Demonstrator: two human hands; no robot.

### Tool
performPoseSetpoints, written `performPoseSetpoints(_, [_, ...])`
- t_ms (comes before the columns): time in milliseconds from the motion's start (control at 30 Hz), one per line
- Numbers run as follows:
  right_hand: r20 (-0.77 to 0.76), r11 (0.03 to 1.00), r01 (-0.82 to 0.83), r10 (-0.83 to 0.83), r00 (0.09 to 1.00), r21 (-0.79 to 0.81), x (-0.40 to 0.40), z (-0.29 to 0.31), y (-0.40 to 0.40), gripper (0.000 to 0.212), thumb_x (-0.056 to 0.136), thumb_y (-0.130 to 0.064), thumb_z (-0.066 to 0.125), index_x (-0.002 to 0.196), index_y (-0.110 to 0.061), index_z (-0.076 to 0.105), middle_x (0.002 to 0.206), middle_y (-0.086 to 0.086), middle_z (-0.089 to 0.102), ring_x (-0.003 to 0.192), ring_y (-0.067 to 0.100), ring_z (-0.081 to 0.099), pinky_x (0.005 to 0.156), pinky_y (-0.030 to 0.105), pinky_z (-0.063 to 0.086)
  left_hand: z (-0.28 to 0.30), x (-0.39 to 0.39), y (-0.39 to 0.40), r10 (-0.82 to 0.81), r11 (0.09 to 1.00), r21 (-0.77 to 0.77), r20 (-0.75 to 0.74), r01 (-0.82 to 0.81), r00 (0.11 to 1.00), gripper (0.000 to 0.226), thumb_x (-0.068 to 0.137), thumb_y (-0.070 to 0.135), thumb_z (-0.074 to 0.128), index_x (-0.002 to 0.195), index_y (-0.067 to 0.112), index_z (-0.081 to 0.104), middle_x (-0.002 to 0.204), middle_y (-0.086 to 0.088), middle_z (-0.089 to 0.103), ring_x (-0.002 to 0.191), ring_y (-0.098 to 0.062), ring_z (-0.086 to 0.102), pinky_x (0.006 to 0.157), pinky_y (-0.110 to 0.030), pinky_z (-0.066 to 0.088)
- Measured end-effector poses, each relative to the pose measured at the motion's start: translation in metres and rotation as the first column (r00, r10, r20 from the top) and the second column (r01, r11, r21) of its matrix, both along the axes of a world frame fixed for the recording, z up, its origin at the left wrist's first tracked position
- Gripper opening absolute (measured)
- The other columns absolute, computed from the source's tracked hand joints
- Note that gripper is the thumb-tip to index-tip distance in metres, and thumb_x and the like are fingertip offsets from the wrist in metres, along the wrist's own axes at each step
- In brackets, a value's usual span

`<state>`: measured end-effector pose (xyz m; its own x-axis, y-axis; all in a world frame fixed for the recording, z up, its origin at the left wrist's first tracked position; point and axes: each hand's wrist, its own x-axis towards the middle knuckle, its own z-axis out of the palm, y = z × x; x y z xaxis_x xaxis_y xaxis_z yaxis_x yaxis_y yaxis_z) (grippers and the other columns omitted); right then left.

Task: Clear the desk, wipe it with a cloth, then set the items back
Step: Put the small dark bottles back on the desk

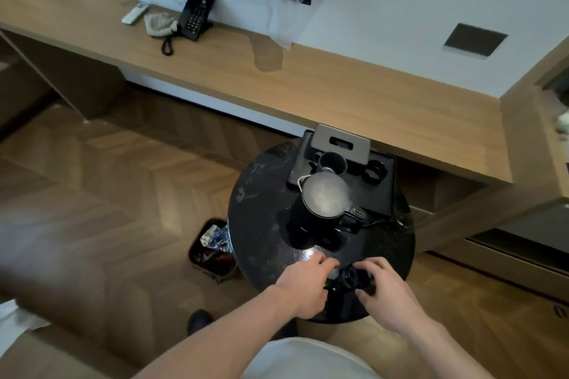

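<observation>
- Below, a person leans over a round black side table (255,224), both bare hands working at its near edge.
- The right hand (385,292) has its fingers curled around a small black cup (354,278), which sits on the tabletop close to the rim.
- The left hand (304,283) rests just beside that cup, fingers loosely bent toward it; whether they actually pinch anything cannot be told.
- A black electric kettle (323,203) stands at the table's centre, its grey lid facing up.
- Behind the kettle lies a black tray (381,194) carrying a dark mug (332,161), a grey tissue box (341,143) and another small cup (374,172).
- Across the room, the long wooden desk (308,80) holds a black telephone (195,17), a crumpled grey cloth (160,23) and a white remote (134,12).
- A bin (212,249) with wrappers stands on the floor left of the table.
</observation>
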<state>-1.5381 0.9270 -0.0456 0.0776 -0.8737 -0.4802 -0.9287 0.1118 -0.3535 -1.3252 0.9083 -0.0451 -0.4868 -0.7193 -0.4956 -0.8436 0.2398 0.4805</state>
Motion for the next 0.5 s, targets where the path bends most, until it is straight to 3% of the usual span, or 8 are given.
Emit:
performPoseSetpoints(100, [0.034,1.000,0.010,-0.010,0.999,-0.004,0.007,-0.008,-0.001,0.035,0.089,-0.024,0.074,0.117,-0.040,0.062,0.124,-0.021,0.043,0.092,0.010,0.065,0.085,0.029,0.054,-0.007,-0.002,0.006,0.071,0.997,-0.029,0.015,-0.070,0.997,0.037,0.093,0.020,0.064,0.123,0.025,0.043,0.129,-0.002,0.040,0.102,-0.040,0.063,0.085,-0.049,0.053])
performPoseSetpoints(267, [0.053,0.999,-0.037,0.039,0.998,-0.035,0.027,-0.005,-0.012,0.030,0.088,-0.014,0.073,0.089,-0.042,0.062,0.107,-0.019,0.050,0.094,0.008,0.061,0.087,0.025,0.049,-0.006,0.018,0.013,0.248,0.966,-0.079,0.002,-0.247,0.969,0.038,0.092,0.028,0.069,0.119,0.027,0.042,0.123,0.002,0.045,0.101,-0.036,0.065,0.087,-0.050,0.055])
performPoseSetpoints(367, [0.090,0.996,-0.083,0.085,0.992,-0.019,0.041,0.000,-0.021,0.031,0.088,-0.015,0.074,0.090,-0.044,0.063,0.108,-0.021,0.050,0.100,0.007,0.060,0.090,0.023,0.048,0.002,0.045,0.019,0.410,0.906,-0.083,-0.071,-0.415,0.909,0.034,0.091,0.036,0.071,0.107,0.034,0.041,0.113,0.010,0.046,0.096,-0.030,0.066,0.087,-0.047,0.055])
performPoseSetpoints(500, [0.192,0.987,-0.157,0.159,0.968,-0.026,0.074,0.017,-0.031,0.034,0.090,-0.010,0.071,0.094,-0.043,0.065,0.112,-0.024,0.051,0.104,0.002,0.058,0.091,0.018,0.045,0.023,0.089,0.034,0.607,0.771,-0.059,-0.235,-0.634,0.760,0.035,0.090,0.035,0.074,0.096,0.041,0.040,0.105,0.017,0.045,0.083,-0.011,0.061,0.080,-0.033,0.052])
